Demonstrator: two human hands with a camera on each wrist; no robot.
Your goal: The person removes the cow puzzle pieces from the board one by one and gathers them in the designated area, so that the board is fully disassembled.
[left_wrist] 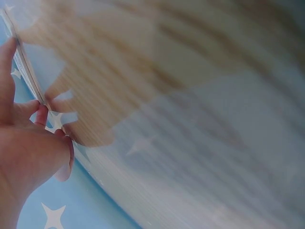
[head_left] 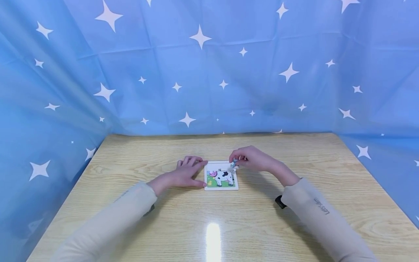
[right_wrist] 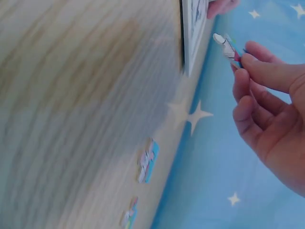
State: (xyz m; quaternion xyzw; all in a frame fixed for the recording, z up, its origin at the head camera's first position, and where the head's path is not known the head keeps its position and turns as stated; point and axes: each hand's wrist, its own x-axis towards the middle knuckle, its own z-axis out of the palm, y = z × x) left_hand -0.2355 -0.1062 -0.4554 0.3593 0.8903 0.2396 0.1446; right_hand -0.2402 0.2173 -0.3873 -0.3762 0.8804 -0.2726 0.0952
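Observation:
A white-rimmed puzzle board (head_left: 221, 189) lies on the table, its picture showing a black-and-white cow (head_left: 224, 178) on green grass. The upper part of the board's inside is plain white. My left hand (head_left: 186, 175) rests at its left side, thumb on the lower corner and forefinger on the upper one, fingers spread. Over the upper right corner, my right hand (head_left: 254, 158) pinches a small puzzle piece (right_wrist: 229, 51) between thumb and fingers. The piece is held tilted, apart from the board in the right wrist view.
Two more puzzle pieces, one nearer (right_wrist: 128, 213) and one farther (right_wrist: 147, 161), lie on the wooden table (head_left: 176, 225) in the right wrist view. A blue curtain (head_left: 157, 102) with white stars hangs behind the table and along its sides.

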